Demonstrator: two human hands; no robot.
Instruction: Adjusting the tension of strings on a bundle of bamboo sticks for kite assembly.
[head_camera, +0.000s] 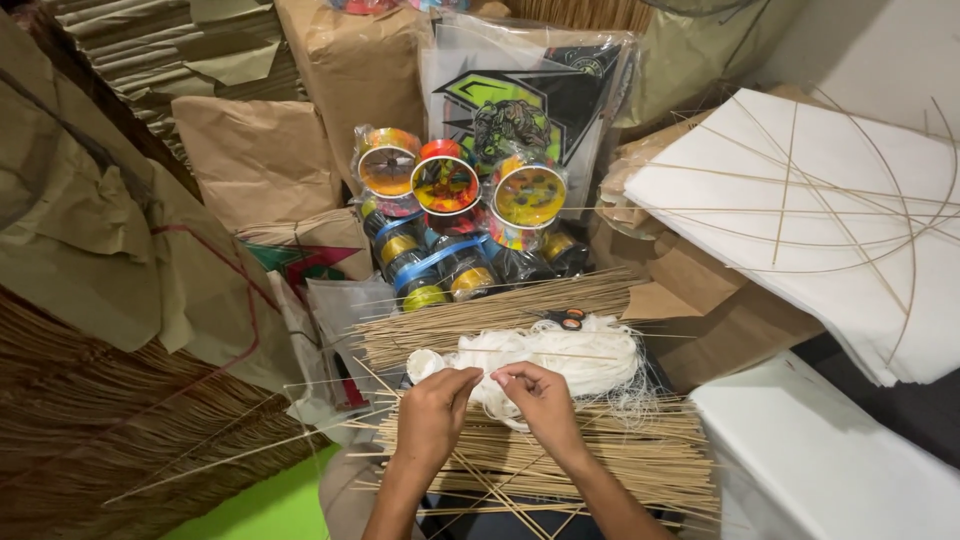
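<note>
Together, both hands, left (432, 400), right (537, 393), fingertips pinched on white string (560, 355)

A low bench, if there is one, is hidden under the clutter. On it lie two bundles of thin bamboo sticks (560, 455), a tangle of white string (560, 355) between them, and small scissors (568, 318). Behind stand colourful thread spools (445, 185); white paper sheets (800, 220) lie right.

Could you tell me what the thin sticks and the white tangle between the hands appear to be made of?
Sticks: probably split bamboo or reed, judging by their matte tan colour and straight, thin shape. White tangle: likely cotton thread or string, with soft, limp, fine strands. Both hands, left hand and right hand, pinch it.
</note>
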